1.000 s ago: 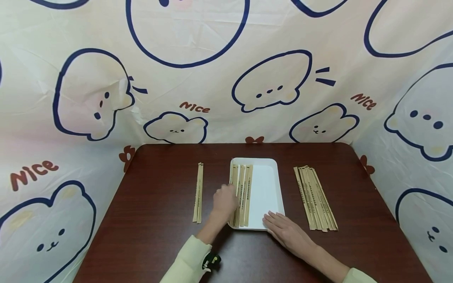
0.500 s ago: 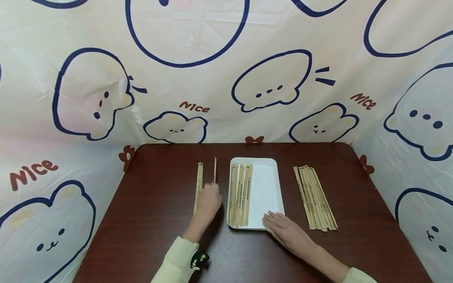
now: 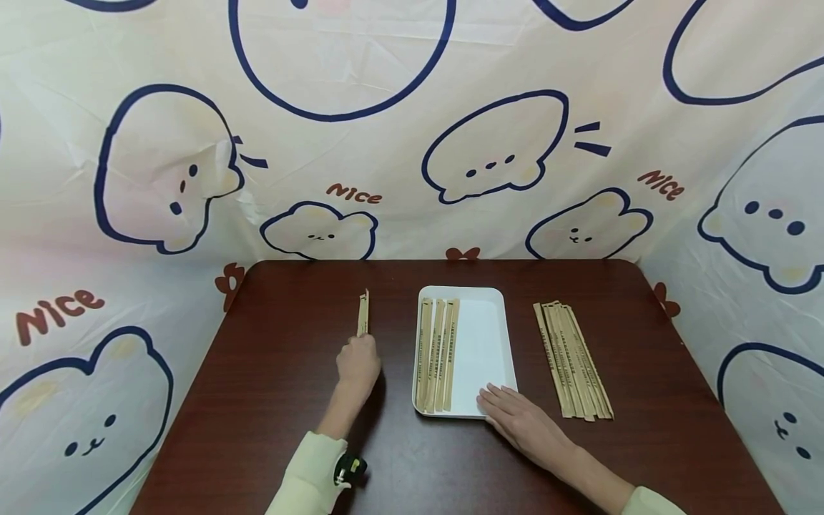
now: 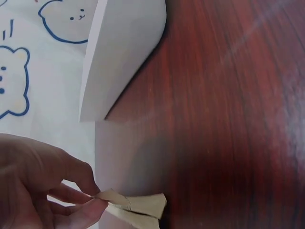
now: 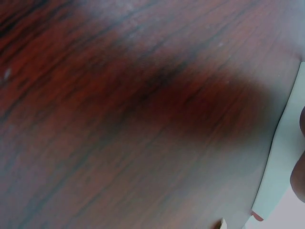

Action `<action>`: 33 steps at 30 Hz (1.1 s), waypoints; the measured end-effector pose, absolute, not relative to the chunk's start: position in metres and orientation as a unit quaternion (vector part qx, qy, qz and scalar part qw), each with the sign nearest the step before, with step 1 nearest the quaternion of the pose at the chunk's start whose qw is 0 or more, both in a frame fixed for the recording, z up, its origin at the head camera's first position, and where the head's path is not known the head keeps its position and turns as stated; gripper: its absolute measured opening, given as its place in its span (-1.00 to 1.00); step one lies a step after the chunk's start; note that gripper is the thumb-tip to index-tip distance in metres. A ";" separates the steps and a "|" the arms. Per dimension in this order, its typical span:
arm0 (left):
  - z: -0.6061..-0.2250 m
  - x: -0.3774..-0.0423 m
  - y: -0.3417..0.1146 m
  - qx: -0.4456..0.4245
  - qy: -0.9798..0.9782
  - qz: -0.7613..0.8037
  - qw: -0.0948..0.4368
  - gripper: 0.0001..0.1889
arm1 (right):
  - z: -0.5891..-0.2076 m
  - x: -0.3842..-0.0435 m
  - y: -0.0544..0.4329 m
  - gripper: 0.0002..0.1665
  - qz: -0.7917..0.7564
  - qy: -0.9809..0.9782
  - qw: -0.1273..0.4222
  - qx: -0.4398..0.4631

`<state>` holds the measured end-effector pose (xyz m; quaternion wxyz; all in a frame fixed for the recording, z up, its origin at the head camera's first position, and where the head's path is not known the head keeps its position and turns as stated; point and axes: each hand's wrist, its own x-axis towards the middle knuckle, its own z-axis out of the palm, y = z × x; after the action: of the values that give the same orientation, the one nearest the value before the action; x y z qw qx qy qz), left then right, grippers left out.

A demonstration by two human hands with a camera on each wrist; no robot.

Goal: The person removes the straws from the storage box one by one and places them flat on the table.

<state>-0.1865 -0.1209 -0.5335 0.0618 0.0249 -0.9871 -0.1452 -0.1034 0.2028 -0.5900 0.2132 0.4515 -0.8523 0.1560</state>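
My left hand (image 3: 357, 363) is over the left group of paper-wrapped chopsticks (image 3: 363, 312), covering their near part. In the left wrist view its thumb and fingers (image 4: 86, 214) pinch the end of a tan paper wrapper (image 4: 145, 205); a second wrapper end lies close against it. My right hand (image 3: 524, 422) rests with straight fingers on the near right corner of the white tray (image 3: 483, 336). Several wrapped chopsticks (image 3: 438, 357) lie side by side along the tray's left half. At the right wrist view's edge, fingertips (image 5: 299, 179) show against the tray wall (image 5: 279, 167).
A larger bundle of wrapped chopsticks (image 3: 573, 361) lies on the dark wooden table (image 3: 283, 357), right of the tray. Behind the table hangs a pale curtain (image 3: 399, 157) with cartoon prints. A black wrist device (image 3: 350, 468) sits at my left sleeve.
My left hand has moved left from the tray's left edge to the left group, carrying a wrapped chopstick packet out of the tray. The right hand stays in place.
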 end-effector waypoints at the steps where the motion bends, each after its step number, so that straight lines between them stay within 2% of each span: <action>1: -0.534 -0.187 -0.123 0.028 -0.987 -0.143 0.060 -0.90 | -0.590 -0.104 0.203 -0.44 0.156 -0.852 0.213 0.452; 22: -0.541 -0.187 -0.134 0.067 -0.990 -0.119 0.022 -0.89 | -0.591 -0.104 0.203 -0.47 0.156 -0.848 0.220 0.455; 33: -0.542 -0.189 -0.133 0.067 -0.991 -0.110 0.021 -0.87 | -0.589 -0.104 0.203 -0.45 0.161 -0.847 0.221 0.456</action>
<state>-0.1886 -0.1331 -0.5418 0.0207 0.0671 -0.9914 -0.1104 -0.1040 0.2025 -0.5887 0.2211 0.4563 -0.8467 0.1610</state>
